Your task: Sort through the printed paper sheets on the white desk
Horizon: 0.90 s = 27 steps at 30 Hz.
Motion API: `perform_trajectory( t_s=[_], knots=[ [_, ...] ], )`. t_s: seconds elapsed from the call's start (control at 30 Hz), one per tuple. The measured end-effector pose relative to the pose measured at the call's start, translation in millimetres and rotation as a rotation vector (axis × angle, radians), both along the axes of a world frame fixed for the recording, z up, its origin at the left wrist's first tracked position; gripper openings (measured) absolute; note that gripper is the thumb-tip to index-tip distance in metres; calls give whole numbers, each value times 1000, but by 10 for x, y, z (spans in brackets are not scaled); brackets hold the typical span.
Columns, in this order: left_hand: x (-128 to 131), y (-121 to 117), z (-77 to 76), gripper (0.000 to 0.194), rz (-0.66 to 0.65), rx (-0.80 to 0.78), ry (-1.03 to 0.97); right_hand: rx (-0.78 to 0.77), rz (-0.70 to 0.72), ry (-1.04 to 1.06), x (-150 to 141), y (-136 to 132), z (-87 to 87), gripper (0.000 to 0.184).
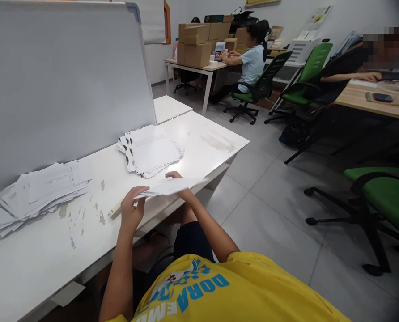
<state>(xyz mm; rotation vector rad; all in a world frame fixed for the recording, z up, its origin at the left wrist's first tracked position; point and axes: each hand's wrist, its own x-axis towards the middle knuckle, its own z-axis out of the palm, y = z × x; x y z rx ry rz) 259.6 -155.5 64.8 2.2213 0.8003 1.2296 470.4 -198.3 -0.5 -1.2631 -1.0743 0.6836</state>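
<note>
A thin sheaf of white paper sheets (pixel 167 186) is held just above the near edge of the white table (pixel 95 232). My left hand (pixel 134 206) pinches its left end between thumb and fingers. At the other side, my right hand (pixel 181 188) grips the sheaf, its fingers partly hidden behind the paper. A narrow beige object (pixel 115 210) lies on the table beside my left hand, partly covered by it; its kind is unclear. Beyond my hands sits a loose paper stack (pixel 154 150) with dark marks on its left edges.
A larger, fanned paper pile (pixel 48 188) lies at the left. A tall whiteboard-like panel (pixel 61 80) stands along the table's back. Green chairs (pixel 387 192) are on the right. Two people sit at other desks, one near stacked cardboard boxes (pixel 194 53).
</note>
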Motion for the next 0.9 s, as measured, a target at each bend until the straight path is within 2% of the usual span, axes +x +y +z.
perform_trajectory(
  t_s=[0.07, 0.13, 0.2, 0.27, 0.33, 0.43, 0.53, 0.6, 0.67, 0.77, 0.83, 0.9],
  knots=[
    [39, 39, -67, 32, 154, -92, -69, 83, 57, 146, -30, 116, 42, 31],
    [72, 81, -137, 36, 252, -215, -158, 137, 82, 260, -67, 152, 73, 37],
    [91, 124, -191, 42, 253, -317, -258, 165, 85, 291, -93, 135, 109, 40],
    [93, 162, -212, 48, 201, -372, -342, 187, 64, 278, -96, 113, 154, 40],
    [75, 191, -189, 49, 185, -384, -399, 207, 24, 238, -76, 116, 201, 36],
    [37, 215, -87, 41, 133, -370, -355, 229, -4, 160, -30, 159, 251, 31],
    [32, 233, 17, 33, -6, -293, -314, 246, 100, 129, -14, 209, 240, 34],
    [59, 257, 39, 36, -35, -229, -348, 255, 149, 135, -25, 240, 194, 41],
    [101, 293, 15, 41, 1, -213, -372, 237, 125, 118, -43, 271, 132, 45],
    [170, 348, -55, 49, 139, -241, -394, 164, 66, 59, -71, 304, 64, 34],
    [210, 368, -73, 56, 206, -259, -414, 145, 48, 56, -86, 306, 64, 30],
    [234, 371, -52, 62, 216, -265, -434, 168, 32, 89, -95, 293, 104, 32]
  ],
)
